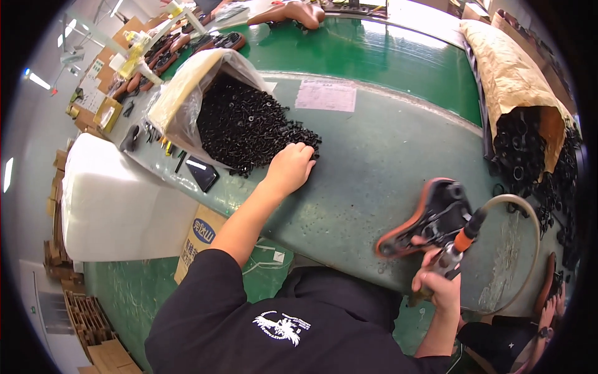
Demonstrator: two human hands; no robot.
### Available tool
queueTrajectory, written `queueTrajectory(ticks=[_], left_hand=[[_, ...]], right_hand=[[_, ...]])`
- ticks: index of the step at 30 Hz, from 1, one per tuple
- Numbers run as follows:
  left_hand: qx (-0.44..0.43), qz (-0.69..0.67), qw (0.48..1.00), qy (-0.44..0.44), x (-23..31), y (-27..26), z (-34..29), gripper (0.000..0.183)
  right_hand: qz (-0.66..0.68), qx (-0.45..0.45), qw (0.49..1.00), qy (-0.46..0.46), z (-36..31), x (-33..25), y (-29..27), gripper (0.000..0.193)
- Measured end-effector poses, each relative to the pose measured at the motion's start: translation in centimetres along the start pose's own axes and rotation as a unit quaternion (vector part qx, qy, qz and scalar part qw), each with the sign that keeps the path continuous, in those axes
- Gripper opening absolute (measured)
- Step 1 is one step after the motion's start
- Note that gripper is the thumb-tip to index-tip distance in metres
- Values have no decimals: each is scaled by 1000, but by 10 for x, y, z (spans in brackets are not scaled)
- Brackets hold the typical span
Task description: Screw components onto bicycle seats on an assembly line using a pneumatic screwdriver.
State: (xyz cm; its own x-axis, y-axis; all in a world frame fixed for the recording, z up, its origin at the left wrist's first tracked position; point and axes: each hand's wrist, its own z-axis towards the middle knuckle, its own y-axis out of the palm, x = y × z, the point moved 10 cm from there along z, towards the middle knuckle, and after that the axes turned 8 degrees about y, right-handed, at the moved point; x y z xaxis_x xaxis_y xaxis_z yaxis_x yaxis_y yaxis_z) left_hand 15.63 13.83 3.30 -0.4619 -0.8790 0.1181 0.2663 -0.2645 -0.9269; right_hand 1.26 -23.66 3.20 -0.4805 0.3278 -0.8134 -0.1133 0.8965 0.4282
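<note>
My left hand rests at the near right edge of a heap of small black screws. Its fingers are curled together among them, and whatever they pinch is hidden. The screws spill from a box lined with clear plastic, tipped on its side. My right hand is wrapped round a power screwdriver with an orange collar and a hose. Just beyond this tool, a bike saddle with a brown rim lies with its black underside up, slightly blurred. One fingertip of the right hand seems to touch it.
A brown paper sack spills black parts at the right. Behind the grey-green table runs a green belt with brown saddles. A phone lies near the box. At lower right, a co-worker's arm shows.
</note>
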Motion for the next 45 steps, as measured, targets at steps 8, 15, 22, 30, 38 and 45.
queueTrajectory(ticks=[8, 15, 22, 30, 38, 45], left_hand=[[33, -14, 999, 8, -6, 2, 0, 13], [194, -239, 946, -103, 26, -45, 2, 12], [49, -800, 549, -239, 117, 10, -11, 17], [-109, -951, 247, -152, 245, 11, -39, 25], [-106, -882, 458, -31, 242, 6, -24, 19], [120, -507, 831, 194, 209, -55, 14, 41]], right_hand=[[-96, 58, 994, 14, -55, -5, -32, 39], [-39, -9, 966, -256, -93, -96, 19, 35], [-70, -92, 878, -464, -85, -143, 99, 34], [-98, -171, 842, -502, -86, -139, 117, 34], [-70, -122, 876, -461, -81, -130, 100, 33], [-137, -166, 845, -490, -88, -138, 103, 30]])
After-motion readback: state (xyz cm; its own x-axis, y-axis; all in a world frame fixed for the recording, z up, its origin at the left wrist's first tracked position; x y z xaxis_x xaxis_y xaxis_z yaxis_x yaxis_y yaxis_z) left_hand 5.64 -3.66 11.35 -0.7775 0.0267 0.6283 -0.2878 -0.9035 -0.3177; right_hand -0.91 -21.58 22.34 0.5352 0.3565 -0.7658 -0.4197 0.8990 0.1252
